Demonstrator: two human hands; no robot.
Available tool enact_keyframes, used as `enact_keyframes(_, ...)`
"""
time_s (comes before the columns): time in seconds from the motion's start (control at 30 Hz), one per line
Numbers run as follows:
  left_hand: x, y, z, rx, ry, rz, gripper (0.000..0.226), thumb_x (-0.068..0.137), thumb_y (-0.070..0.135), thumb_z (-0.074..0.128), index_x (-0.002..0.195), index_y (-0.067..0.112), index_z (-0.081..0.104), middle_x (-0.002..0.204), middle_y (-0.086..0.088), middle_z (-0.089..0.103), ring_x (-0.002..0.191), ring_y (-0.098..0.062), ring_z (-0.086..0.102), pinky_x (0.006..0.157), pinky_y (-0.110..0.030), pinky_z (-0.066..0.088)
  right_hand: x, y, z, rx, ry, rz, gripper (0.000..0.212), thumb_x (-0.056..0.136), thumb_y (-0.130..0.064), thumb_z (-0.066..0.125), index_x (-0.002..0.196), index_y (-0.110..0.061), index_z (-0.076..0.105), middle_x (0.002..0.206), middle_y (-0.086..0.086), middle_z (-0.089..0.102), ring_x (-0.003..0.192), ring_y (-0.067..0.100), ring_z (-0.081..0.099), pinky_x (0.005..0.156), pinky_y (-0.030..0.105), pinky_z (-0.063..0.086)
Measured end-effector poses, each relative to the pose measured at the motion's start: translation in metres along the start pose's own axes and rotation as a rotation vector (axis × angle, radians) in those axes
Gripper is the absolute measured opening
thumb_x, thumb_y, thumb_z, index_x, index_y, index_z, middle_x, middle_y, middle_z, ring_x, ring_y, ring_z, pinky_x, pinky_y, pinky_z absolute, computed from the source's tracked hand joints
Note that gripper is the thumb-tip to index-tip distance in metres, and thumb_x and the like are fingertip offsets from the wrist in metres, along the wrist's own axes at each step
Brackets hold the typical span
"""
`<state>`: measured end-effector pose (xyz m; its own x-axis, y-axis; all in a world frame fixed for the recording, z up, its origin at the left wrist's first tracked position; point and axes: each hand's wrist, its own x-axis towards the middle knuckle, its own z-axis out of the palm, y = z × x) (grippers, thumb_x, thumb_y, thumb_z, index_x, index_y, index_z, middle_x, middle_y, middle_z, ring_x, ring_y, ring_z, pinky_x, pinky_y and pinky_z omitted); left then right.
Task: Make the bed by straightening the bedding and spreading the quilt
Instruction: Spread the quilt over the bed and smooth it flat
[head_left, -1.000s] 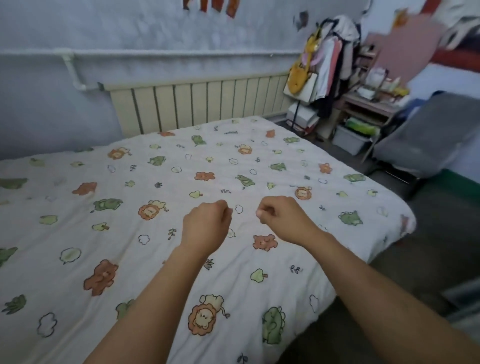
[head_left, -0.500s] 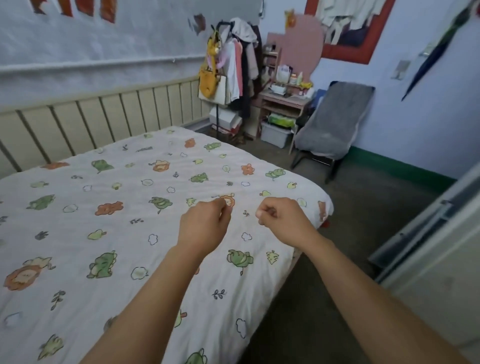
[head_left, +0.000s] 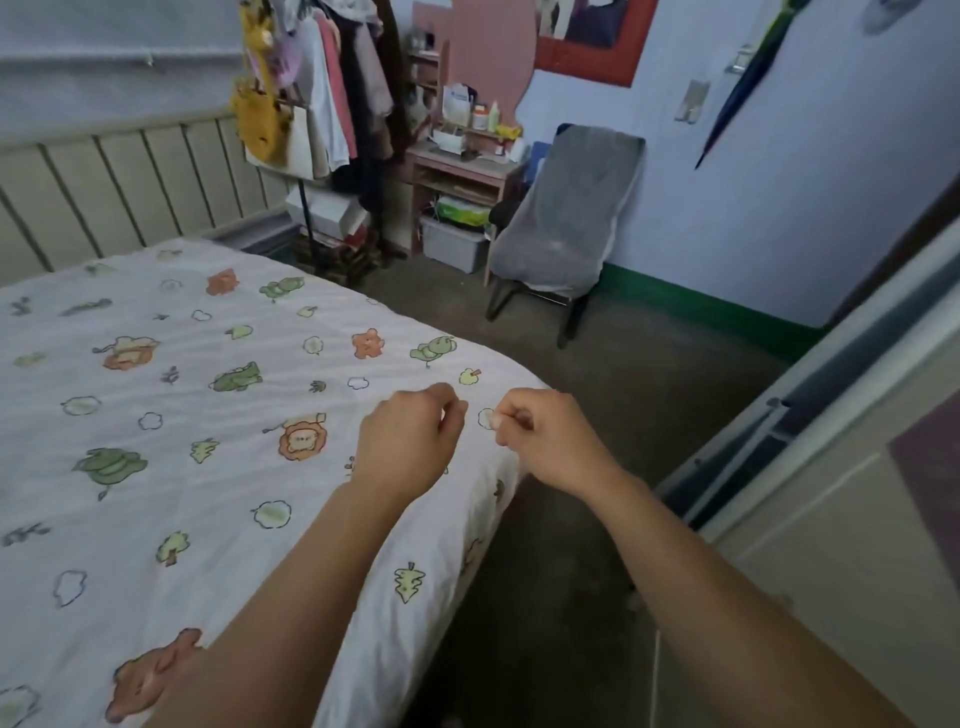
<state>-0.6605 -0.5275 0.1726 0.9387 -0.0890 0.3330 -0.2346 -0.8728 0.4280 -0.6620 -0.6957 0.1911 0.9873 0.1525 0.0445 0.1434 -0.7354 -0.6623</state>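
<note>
A white quilt (head_left: 171, 415) printed with cartoon lions, bears and trees lies spread flat over the bed and hangs over its right edge. My left hand (head_left: 410, 441) is held above the quilt near the bed's right corner, fingers curled into a loose fist with nothing visible in it. My right hand (head_left: 545, 441) is beside it, a short gap apart, over the quilt's edge, also curled shut with nothing seen in it. Neither hand visibly touches the fabric.
A slatted radiator cover (head_left: 130, 192) runs along the wall behind the bed. Beyond the bed's corner stand a clothes rack (head_left: 322, 104), a small pink desk (head_left: 457, 176) and a grey-draped chair (head_left: 566, 218). Dark floor (head_left: 597, 415) lies to the right, with a cabinet (head_left: 857, 493) near my right arm.
The view has swung to the right, from the middle of the bed to its right corner and the floor. Both fists keep the same pose, side by side.
</note>
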Motion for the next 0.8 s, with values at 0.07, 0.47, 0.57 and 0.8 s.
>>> enact_keyframes(0.07,0.033,0.003,0.020,0.006,-0.001,-0.008,0.027,0.097,0.038,0.042,0.085,0.019,0.058,0.058,0.003,0.052,0.064,-0.025,0.055,0.053,-0.028,0.030,0.029,0.017,-0.010,0.003,-0.006,-0.016,0.015,0.091,-0.019,0.057,0.078,-0.018,0.066,0.075,-0.004,0.069,0.076,0.013,0.064,0.078,0.041,0.054)
enact_keyframes(0.47,0.290,-0.010,0.119,0.004,0.098,-0.114,0.029,0.098,0.036,0.042,0.086,0.015,0.058,0.059,0.002,0.051,0.064,-0.024,0.054,0.052,-0.028,0.033,0.297,0.105,-0.086,-0.098,-0.071,-0.101,0.014,0.089,-0.019,0.058,0.078,-0.016,0.066,0.071,-0.001,0.069,0.069,0.014,0.065,0.072,0.038,0.055)
enact_keyframes(0.57,0.348,-0.009,0.135,0.003,0.092,-0.141,0.028,0.098,0.037,0.042,0.084,0.017,0.057,0.057,0.004,0.050,0.061,-0.021,0.053,0.048,-0.026,0.026,0.362,0.119,-0.111,-0.112,-0.103,-0.120,0.014,0.090,-0.019,0.059,0.079,-0.015,0.066,0.072,-0.003,0.069,0.071,0.013,0.065,0.074,0.038,0.055)
enact_keyframes(0.8,0.433,-0.048,0.162,0.046,0.157,-0.305,0.027,0.095,0.037,0.043,0.078,0.018,0.051,0.051,0.004,0.043,0.057,-0.029,0.052,0.054,-0.034,0.046,0.492,0.135,-0.104,-0.118,-0.230,-0.258,0.013,0.089,-0.019,0.060,0.079,-0.015,0.067,0.072,-0.002,0.068,0.070,0.013,0.063,0.070,0.037,0.053)
